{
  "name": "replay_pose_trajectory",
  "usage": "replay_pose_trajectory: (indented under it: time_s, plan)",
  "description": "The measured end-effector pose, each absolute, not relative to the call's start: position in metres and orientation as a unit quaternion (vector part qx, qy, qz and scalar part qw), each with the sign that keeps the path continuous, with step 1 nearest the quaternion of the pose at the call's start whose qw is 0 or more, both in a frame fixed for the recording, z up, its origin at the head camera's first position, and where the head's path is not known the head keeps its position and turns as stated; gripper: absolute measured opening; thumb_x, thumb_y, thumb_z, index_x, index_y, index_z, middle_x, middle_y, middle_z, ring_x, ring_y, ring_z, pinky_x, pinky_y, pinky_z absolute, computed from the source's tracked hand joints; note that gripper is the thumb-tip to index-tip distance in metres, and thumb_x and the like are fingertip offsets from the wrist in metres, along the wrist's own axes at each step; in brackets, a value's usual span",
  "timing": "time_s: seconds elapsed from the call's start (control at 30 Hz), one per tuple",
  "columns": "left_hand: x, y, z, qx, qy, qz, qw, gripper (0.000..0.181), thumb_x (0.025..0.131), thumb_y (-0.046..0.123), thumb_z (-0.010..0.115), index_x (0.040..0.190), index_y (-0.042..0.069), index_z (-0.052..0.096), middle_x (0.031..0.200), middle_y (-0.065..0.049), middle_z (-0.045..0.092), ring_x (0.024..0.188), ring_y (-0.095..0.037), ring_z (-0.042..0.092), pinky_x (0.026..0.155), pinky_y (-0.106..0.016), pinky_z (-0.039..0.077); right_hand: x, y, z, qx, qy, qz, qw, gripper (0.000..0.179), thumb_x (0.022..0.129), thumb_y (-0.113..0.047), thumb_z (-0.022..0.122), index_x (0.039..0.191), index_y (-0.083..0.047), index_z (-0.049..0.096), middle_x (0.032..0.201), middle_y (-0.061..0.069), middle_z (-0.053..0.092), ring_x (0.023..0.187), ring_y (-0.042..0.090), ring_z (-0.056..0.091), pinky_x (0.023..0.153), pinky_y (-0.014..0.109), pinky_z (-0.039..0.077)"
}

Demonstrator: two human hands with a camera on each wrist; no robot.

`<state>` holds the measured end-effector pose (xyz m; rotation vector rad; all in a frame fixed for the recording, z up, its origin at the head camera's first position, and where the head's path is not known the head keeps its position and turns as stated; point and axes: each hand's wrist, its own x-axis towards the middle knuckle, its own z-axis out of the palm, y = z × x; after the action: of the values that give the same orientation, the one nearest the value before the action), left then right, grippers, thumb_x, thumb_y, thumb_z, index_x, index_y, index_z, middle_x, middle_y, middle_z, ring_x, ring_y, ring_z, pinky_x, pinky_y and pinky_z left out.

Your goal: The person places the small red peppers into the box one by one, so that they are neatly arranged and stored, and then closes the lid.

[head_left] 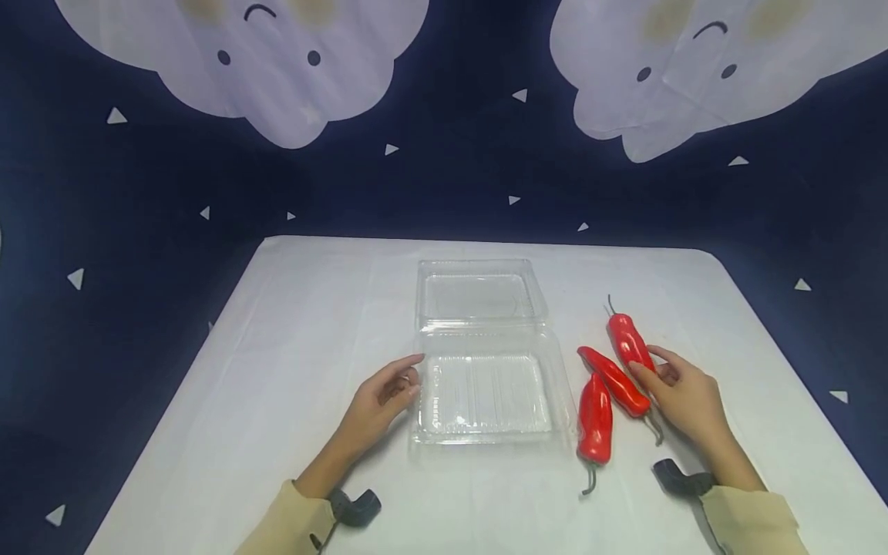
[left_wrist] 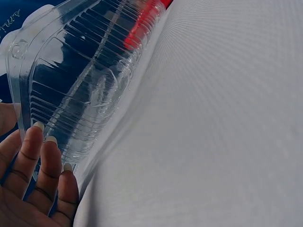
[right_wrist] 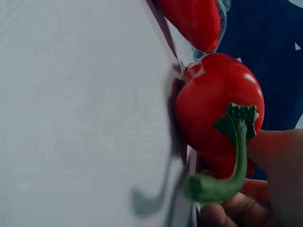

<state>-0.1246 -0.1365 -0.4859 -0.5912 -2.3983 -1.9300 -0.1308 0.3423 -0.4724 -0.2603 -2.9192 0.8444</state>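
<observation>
A clear plastic clamshell container [head_left: 486, 443] lies unfolded in the middle of the table, its lid [head_left: 479, 266] flat on the far side. Beside its left edge is my left hand [head_left: 381, 397], fingers loosely bent; in the left wrist view its fingertips [left_wrist: 51, 141] are at the container's ribbed wall. Several red peppers lie to the right. My right hand [head_left: 687, 393] pinches the lower end of the farthest pepper [head_left: 626, 335] between thumb and fingers. A middle pepper [head_left: 613, 381] slants close by, and another pepper [head_left: 595, 424] lies nearest the container, its green stem pointing toward me.
The white table [head_left: 312, 308] has rounded far corners. Beyond it hangs a dark blue cloth [head_left: 451, 177] with pale clouds and small triangles. Dark curved wrist mounts [head_left: 357, 509] sit by both sleeves.
</observation>
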Motion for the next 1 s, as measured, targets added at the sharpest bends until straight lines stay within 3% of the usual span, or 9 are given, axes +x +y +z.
replay_pose_trajectory:
  time_s: [0.17,0.33,0.43,0.53,0.67,0.7,0.77,0.87,1.0]
  plan:
    - [-0.125,-0.137,-0.485,-0.194,-0.766,-0.613,0.009,0.043,0.100,0.011,0.065,0.142,0.009,0.057,0.107,-0.005,0.062,0.098,-0.019,0.064,0.093,-0.028,0.054,-0.129,0.343,-0.472,-0.108,-0.946,0.301,0.057,0.071,0.097,-0.054,0.063,0.148,-0.005,0.052,0.115,0.028,0.067,0.096,0.041,0.067,0.057,0.015,0.051]
    - [-0.125,-0.138,-0.484,-0.189,-0.766,-0.614,0.009,0.043,0.100,0.012,0.066,0.142,0.010,0.058,0.108,-0.006,0.063,0.098,-0.020,0.064,0.092,-0.028,0.055,-0.128,0.348,-0.472,-0.166,-0.920,0.350,0.062,0.063,0.099,-0.048,0.063,0.148,-0.009,0.055,0.134,0.028,0.061,0.119,0.045,0.062,0.061,0.008,0.049]
    - [-0.124,-0.138,-0.485,-0.186,-0.766,-0.616,0.008,0.043,0.099,0.012,0.067,0.142,0.010,0.058,0.108,-0.007,0.063,0.098,-0.019,0.064,0.092,-0.028,0.055,-0.127,0.350,-0.472,-0.198,-0.906,0.370,0.059,0.063,0.100,-0.050,0.062,0.148,-0.010,0.055,0.139,0.025,0.058,0.122,0.043,0.061,0.068,0.008,0.051]
    - [-0.124,-0.138,-0.485,-0.190,-0.765,-0.615,0.013,0.043,0.099,0.012,0.067,0.141,0.010,0.059,0.107,-0.007,0.064,0.098,-0.018,0.064,0.092,-0.028,0.055,-0.126,0.352,-0.467,-0.214,-0.895,0.388,0.055,0.066,0.099,-0.054,0.060,0.149,-0.010,0.054,0.144,0.024,0.055,0.131,0.041,0.054,0.098,0.028,0.053]
    - [-0.125,-0.138,-0.486,-0.198,-0.764,-0.614,0.022,0.043,0.098,0.011,0.068,0.141,0.008,0.059,0.106,-0.006,0.064,0.097,-0.018,0.064,0.092,-0.028,0.055,-0.126,0.348,-0.453,-0.223,-0.881,0.414,0.060,0.068,0.098,-0.057,0.060,0.149,-0.013,0.053,0.150,0.019,0.051,0.144,0.038,0.039,0.114,0.056,0.035]
    - [-0.125,-0.138,-0.486,-0.198,-0.763,-0.615,0.023,0.043,0.098,0.010,0.068,0.141,0.008,0.059,0.106,-0.006,0.064,0.097,-0.018,0.064,0.092,-0.029,0.055,-0.125,0.345,-0.449,-0.221,-0.879,0.417,0.064,0.068,0.098,-0.057,0.060,0.149,-0.014,0.054,0.149,0.017,0.052,0.144,0.036,0.040,0.115,0.054,0.036]
    - [-0.126,-0.138,-0.486,-0.198,-0.762,-0.616,0.024,0.043,0.098,0.010,0.068,0.140,0.008,0.060,0.105,-0.005,0.064,0.097,-0.018,0.063,0.091,-0.028,0.056,-0.124,0.339,-0.440,-0.211,-0.881,0.418,0.070,0.066,0.097,-0.057,0.061,0.149,-0.016,0.055,0.148,0.015,0.054,0.135,0.024,0.053,0.111,0.037,0.043]
    - [-0.126,-0.138,-0.485,-0.197,-0.760,-0.619,0.023,0.043,0.098,0.010,0.068,0.141,0.008,0.060,0.104,-0.005,0.064,0.096,-0.018,0.063,0.089,-0.029,0.056,-0.122,0.330,-0.429,-0.181,-0.882,0.429,0.075,0.064,0.097,-0.054,0.063,0.148,-0.017,0.056,0.144,0.017,0.057,0.111,0.005,0.066,0.095,0.017,0.049]
    - [-0.125,-0.138,-0.486,-0.197,-0.758,-0.622,0.023,0.043,0.098,0.010,0.068,0.140,0.008,0.060,0.104,-0.006,0.065,0.096,-0.019,0.063,0.089,-0.029,0.056,-0.121,0.315,-0.418,-0.158,-0.876,0.451,0.071,0.065,0.095,-0.054,0.065,0.148,-0.018,0.056,0.142,0.018,0.059,0.092,-0.009,0.066,0.085,0.011,0.049]
